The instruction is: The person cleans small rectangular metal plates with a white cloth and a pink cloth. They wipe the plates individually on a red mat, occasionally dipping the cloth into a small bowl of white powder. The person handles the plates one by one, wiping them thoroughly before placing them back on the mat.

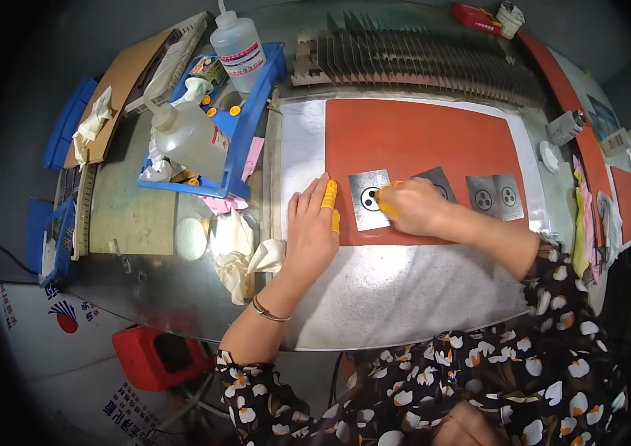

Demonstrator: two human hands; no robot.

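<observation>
On a red mat [419,134] lies a silvery metal plate [362,218] with a black circle mark holding three dots. My right hand [421,209] presses on that plate's right side, its fingers curled together in yellow finger cots. Whatever they may hold is hidden. My left hand [311,234] lies flat at the mat's left edge, fingers stretched out, with yellow cots on some of them. Partly covered by my right hand is a darker plate [434,177]. Farther right, two more marked plates [482,195] lie side by side.
A blue tray [262,104] with squeeze bottles [238,52] stands at the back left. Crumpled white cloths [235,256] lie beside my left forearm. A rack of upright thin metal sheets [419,63] spans the back. On the right stands a small can [566,128].
</observation>
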